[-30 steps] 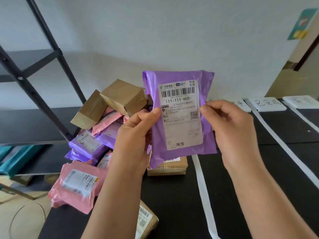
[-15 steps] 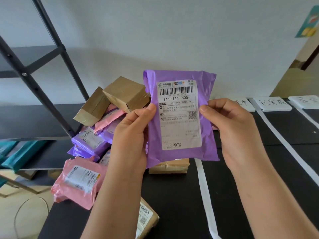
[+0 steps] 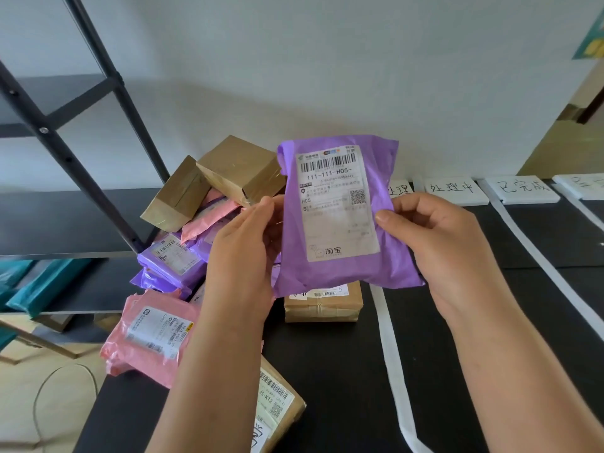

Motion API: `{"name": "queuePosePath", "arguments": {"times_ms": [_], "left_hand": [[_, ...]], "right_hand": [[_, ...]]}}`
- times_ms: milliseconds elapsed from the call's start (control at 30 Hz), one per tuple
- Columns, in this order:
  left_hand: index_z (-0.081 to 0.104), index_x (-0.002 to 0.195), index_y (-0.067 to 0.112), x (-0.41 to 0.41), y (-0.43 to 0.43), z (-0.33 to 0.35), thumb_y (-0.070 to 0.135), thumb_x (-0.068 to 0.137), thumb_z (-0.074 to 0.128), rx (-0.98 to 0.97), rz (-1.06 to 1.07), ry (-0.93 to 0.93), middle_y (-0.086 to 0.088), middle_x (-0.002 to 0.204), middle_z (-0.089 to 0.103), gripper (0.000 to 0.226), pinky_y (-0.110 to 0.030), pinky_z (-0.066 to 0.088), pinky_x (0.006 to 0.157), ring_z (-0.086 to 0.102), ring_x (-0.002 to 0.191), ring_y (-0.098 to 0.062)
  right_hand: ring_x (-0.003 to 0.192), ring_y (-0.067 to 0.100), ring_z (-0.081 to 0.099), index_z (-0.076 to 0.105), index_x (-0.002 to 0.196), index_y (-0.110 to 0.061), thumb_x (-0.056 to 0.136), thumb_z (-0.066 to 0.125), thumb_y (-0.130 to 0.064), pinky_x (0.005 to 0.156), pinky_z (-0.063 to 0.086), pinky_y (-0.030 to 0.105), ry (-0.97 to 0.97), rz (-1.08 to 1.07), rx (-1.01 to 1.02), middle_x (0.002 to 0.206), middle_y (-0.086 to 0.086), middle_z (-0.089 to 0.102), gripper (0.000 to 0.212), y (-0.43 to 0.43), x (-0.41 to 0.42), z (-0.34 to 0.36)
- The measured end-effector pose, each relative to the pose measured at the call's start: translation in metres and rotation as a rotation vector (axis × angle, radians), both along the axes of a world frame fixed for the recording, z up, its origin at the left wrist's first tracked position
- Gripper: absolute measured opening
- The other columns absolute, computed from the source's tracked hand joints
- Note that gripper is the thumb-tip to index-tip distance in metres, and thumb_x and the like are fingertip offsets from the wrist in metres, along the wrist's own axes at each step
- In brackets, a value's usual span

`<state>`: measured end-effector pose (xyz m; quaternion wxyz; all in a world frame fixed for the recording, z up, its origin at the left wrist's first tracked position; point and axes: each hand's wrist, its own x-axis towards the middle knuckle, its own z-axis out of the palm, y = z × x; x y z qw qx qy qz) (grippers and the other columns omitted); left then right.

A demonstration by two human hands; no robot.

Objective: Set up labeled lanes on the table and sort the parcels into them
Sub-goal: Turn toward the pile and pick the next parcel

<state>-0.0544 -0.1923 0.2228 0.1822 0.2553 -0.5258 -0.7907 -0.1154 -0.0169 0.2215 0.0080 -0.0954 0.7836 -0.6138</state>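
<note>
- A black metal shelf rack [image 3: 112,80] stands at the far left, with teal packages [image 3: 45,286] on its low shelf.
- Unsorted parcels are heaped on the left end of the black table [image 3: 343,371]: a pink mailer [image 3: 150,338] at the near edge, purple mailers [image 3: 170,259] behind it, and two taped brown boxes [image 3: 242,168] tilted on top.
- The left hand [image 3: 242,246] pinches the left edge of the held purple parcel [image 3: 336,207], thumb in front and fingers behind.
- That parcel is upright in the air above the table, its white label facing the camera and reading 111-111-H05.
- A small brown box [image 3: 323,305] lies on the table below it, and a brown labelled parcel [image 3: 277,407] lies at the near edge.
- The right hand [image 3: 438,243] grips the parcel's right edge, thumb on the label's border and fingers curled behind.
- White tape strips [image 3: 392,354] split the table into lanes, with handwritten white cards [image 3: 452,189] at their far ends.
</note>
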Motion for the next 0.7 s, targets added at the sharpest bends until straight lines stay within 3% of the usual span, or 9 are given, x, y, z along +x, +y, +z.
{"name": "queuePosePath", "arguments": {"times_ms": [67, 133, 233, 367, 467, 700], "left_hand": [[0.075, 0.098, 0.008, 0.002, -0.002, -0.001, 0.019, 0.102, 0.05, -0.024, -0.051, 0.018, -0.006, 0.092, 0.076, 0.028, -0.028, 0.058, 0.074, 0.072, 0.083, -0.017], [0.073, 0.102, 0.006, 0.003, -0.004, -0.002, 0.02, 0.1, 0.053, -0.11, -0.119, 0.0, -0.006, 0.088, 0.075, 0.024, -0.023, 0.058, 0.064, 0.072, 0.079, -0.017], [0.073, 0.105, 0.011, 0.004, -0.004, -0.006, 0.022, 0.093, 0.064, -0.174, -0.203, -0.066, -0.003, 0.091, 0.076, 0.019, -0.026, 0.06, 0.064, 0.074, 0.084, -0.019], [0.075, 0.097, 0.018, 0.0, -0.004, -0.014, 0.016, 0.087, 0.073, -0.216, -0.122, -0.1, 0.001, 0.091, 0.077, 0.011, -0.036, 0.058, 0.077, 0.074, 0.086, -0.018], [0.075, 0.085, 0.019, -0.003, -0.007, -0.018, 0.007, 0.086, 0.071, -0.289, -0.026, -0.054, 0.001, 0.081, 0.075, 0.012, -0.029, 0.056, 0.069, 0.068, 0.074, -0.013], [0.073, 0.09, 0.01, -0.002, -0.01, -0.018, 0.004, 0.09, 0.065, -0.409, -0.015, -0.029, 0.001, 0.077, 0.073, 0.009, -0.015, 0.051, 0.054, 0.065, 0.064, -0.002]], "right_hand": [[0.078, 0.01, 0.071, 0.069, 0.082, -0.024, 0.088, 0.071, -0.02, 0.078, 0.06, 0.033, -0.003, -0.029, -0.029, 0.077, -0.009, 0.073, 0.007, 0.001, 0.0, -0.001], [0.08, 0.013, 0.07, 0.07, 0.082, -0.024, 0.089, 0.071, -0.018, 0.08, 0.059, 0.036, 0.007, -0.039, -0.056, 0.078, -0.007, 0.073, 0.008, 0.001, -0.001, -0.001], [0.08, 0.011, 0.07, 0.07, 0.083, -0.023, 0.09, 0.069, -0.016, 0.075, 0.057, 0.03, 0.044, -0.037, -0.074, 0.079, -0.007, 0.073, 0.01, -0.001, -0.001, -0.002], [0.084, 0.005, 0.071, 0.069, 0.09, -0.018, 0.089, 0.069, -0.015, 0.073, 0.057, 0.023, 0.058, 0.04, -0.015, 0.086, -0.008, 0.074, 0.004, -0.002, 0.001, -0.006], [0.084, 0.005, 0.07, 0.07, 0.092, -0.018, 0.087, 0.071, -0.016, 0.074, 0.059, 0.023, 0.053, 0.094, 0.083, 0.088, -0.007, 0.073, 0.006, -0.003, 0.001, -0.01], [0.08, -0.004, 0.066, 0.067, 0.097, -0.019, 0.085, 0.074, -0.024, 0.067, 0.05, 0.007, 0.073, 0.038, 0.147, 0.088, -0.01, 0.071, 0.015, -0.008, -0.001, -0.014]]}}
